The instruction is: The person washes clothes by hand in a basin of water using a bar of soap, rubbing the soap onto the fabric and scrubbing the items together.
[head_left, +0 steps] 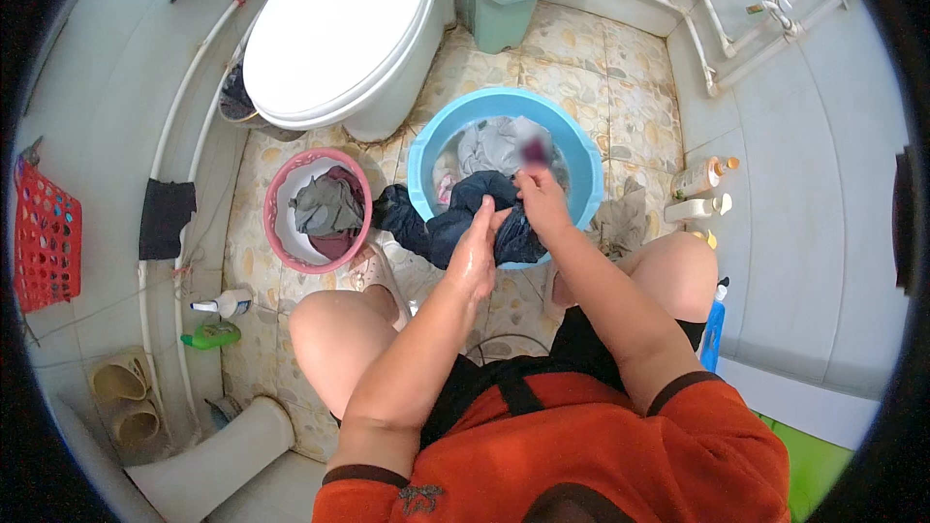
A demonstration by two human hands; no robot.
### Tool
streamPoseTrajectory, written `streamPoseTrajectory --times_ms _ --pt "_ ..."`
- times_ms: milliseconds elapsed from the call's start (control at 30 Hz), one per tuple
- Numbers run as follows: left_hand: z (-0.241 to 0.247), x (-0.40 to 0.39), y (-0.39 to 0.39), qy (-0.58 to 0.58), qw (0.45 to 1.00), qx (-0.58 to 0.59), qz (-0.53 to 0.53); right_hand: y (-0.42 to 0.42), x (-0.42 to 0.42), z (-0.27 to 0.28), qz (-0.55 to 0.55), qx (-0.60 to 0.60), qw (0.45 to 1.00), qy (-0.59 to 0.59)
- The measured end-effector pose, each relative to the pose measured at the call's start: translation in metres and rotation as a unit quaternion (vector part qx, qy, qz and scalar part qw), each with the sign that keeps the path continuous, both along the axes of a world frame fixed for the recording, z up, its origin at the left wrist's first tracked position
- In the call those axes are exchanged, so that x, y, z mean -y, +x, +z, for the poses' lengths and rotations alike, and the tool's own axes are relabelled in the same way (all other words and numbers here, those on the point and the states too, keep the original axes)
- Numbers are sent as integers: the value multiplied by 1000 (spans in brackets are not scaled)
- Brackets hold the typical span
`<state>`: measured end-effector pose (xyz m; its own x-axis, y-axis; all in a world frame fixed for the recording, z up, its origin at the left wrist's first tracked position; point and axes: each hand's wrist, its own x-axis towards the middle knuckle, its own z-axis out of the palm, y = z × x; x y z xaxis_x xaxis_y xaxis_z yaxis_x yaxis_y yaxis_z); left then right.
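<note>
A light-blue plastic basin [592, 192] stands on the floor before me with wet laundry in it. Bunched over its near rim is a dark navy garment [454, 221], part of which hangs outside to the left. My right hand [543, 207] pinches this garment near the middle of the basin. Close beside it, my wet left hand [474, 250] rests against the same cloth, thumb up; its other fingers are partly hidden, so its grip is unclear. Behind the hands lies a pale grey cloth [490, 145] in the basin. A blurred dark-red patch shows above my right fingertips.
A pink-rimmed basin [272, 221] holds grey and maroon clothes at left. Beyond are a white toilet [341, 29] and a green bin [501, 7]. A greyish cloth [625, 214] lies right of the blue basin. Bottles [697, 178] line the right wall; a red basket [47, 240] hangs left.
</note>
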<state>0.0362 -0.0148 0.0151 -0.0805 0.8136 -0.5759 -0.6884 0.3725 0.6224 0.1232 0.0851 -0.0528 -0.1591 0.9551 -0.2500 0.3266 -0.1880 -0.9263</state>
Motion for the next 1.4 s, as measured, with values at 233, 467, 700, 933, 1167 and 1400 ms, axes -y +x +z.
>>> streamPoseTrajectory --times_ms 233,467,700,933,1167,1400 --pt "11 -8 -17 49 993 104 11 33 -7 28 -105 -338 902 -247" --pt "5 -16 -34 134 978 -152 -42 33 6 86 389 91 916 -44" --pt "-55 4 -54 122 783 -555 -253 43 4 135 267 -81 941 -189" --pt "-58 11 -51 59 741 -669 -12 50 4 175 222 -237 930 -175" --pt "-44 6 -60 26 795 -596 -110 69 -22 170 129 -288 942 -114" --pt "31 -9 -62 144 987 -63 10 67 -70 117 -154 -237 954 -98"
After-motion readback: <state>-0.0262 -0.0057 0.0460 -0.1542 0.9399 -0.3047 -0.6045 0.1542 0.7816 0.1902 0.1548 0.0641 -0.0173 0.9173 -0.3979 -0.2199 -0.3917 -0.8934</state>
